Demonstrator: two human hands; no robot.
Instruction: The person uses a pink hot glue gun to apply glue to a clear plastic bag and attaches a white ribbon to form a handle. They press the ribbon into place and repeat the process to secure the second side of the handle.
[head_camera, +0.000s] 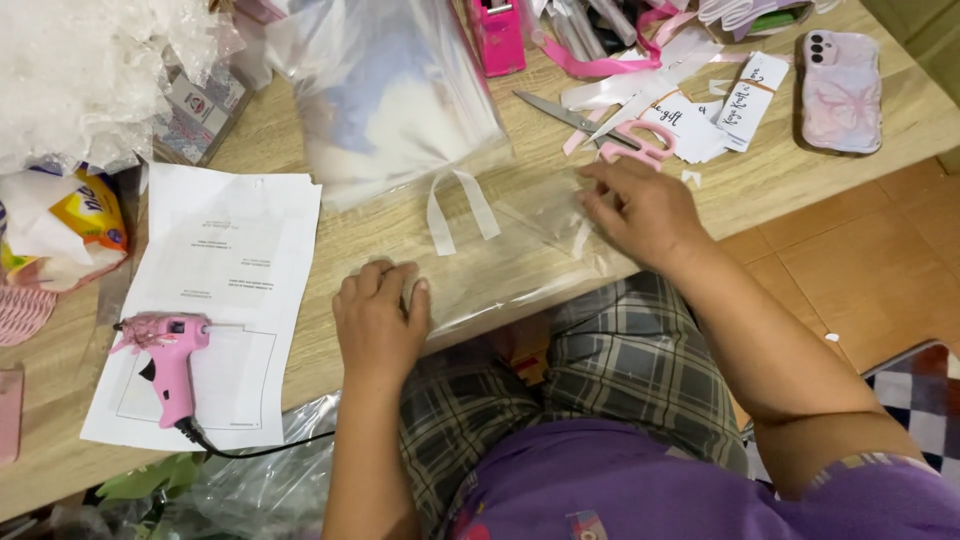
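A clear plastic bag (500, 250) lies flat on the wooden table (370, 230) in front of me, with a white ribbon loop (460, 205) near its top. My left hand (380, 320) presses down on the bag's lower left corner, fingers curled. At the bag's right edge my right hand (640, 210) rests flat, fingers spread on the plastic. Neither hand grips anything.
A pink glue gun (165, 360) lies on white paper sheets (220, 290) at the left. Pink-handled scissors (600, 130), paper tags (720, 110), a phone (842, 90) and a pink tape dispenser (497, 35) sit at the back. A filled plastic bag (390, 90) stands behind.
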